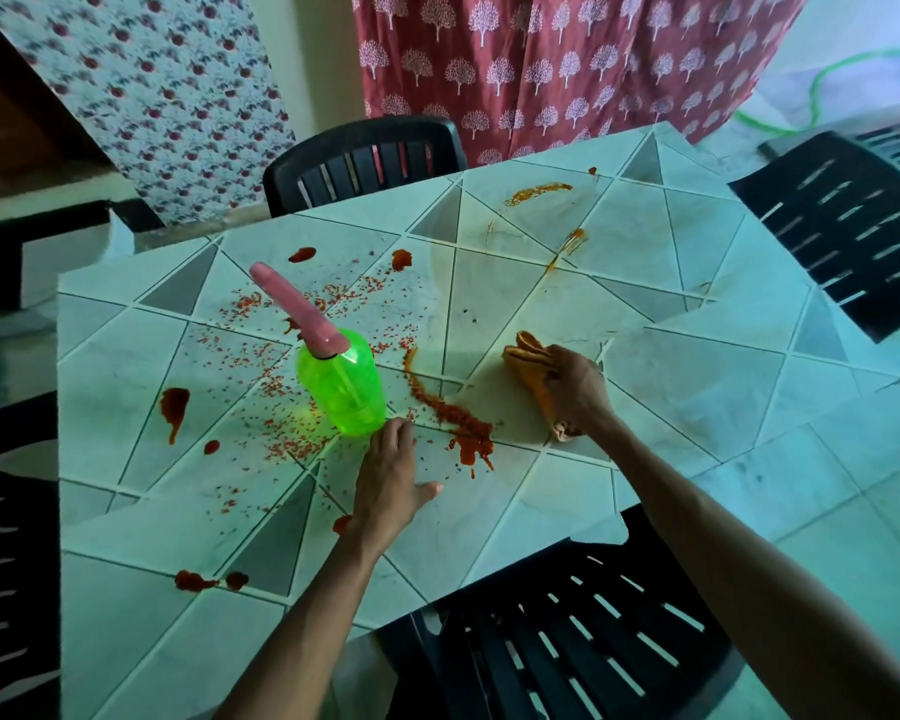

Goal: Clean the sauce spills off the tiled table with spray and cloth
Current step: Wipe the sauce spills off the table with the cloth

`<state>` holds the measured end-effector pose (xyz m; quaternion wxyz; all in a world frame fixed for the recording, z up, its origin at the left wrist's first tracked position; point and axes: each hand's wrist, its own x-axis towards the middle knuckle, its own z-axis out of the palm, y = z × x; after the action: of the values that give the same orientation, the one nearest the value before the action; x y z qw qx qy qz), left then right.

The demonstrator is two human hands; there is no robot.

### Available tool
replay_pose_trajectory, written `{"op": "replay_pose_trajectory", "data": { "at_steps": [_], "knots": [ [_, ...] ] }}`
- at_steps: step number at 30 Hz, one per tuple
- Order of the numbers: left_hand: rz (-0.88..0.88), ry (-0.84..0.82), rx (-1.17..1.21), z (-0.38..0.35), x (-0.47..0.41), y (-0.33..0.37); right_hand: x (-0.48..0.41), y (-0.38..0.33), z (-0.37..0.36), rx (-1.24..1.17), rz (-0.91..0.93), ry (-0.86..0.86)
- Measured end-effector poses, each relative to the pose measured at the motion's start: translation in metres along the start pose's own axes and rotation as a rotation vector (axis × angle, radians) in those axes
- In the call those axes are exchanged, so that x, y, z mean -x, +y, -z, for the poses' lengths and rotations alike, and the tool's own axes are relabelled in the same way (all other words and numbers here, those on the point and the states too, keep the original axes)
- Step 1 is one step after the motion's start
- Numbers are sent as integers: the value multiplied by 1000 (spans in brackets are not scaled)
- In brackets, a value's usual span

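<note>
A green spray bottle (341, 384) with a pink nozzle stands near the middle of the tiled table (697, 387). My left hand (388, 480) lies flat on the tiles just in front of the bottle, fingers straight, fingertips close to its base. My right hand (575, 387) presses down on an orange, sauce-stained cloth (528, 356) right of the bottle. A thick red sauce streak (453, 415) runs between the two hands. Red blobs (173, 407) and fine red specks cover the left half of the table. Orange smears (539, 192) remain at the far side.
Black plastic chairs stand around the table: one at the far side (365, 158), one at the right (853, 226), one at the near edge (583, 631), one at the left (6, 563). A red patterned curtain (541, 65) hangs behind.
</note>
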<state>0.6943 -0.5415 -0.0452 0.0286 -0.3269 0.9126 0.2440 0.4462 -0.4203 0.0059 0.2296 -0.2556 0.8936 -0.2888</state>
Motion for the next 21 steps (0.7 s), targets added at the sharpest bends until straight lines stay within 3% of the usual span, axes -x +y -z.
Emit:
{"op": "replay_pose_trajectory", "data": {
  "at_steps": [5, 12, 21],
  "knots": [
    [9, 21, 51, -2, 3, 2, 18, -23, -52, 152, 105, -66],
    [24, 115, 176, -2, 18, 2, 45, -47, -82, 148, 130, -199],
    [139, 258, 291, 34, 18, -14, 53, -52, -23, -191, -10, -68]
  ]
}}
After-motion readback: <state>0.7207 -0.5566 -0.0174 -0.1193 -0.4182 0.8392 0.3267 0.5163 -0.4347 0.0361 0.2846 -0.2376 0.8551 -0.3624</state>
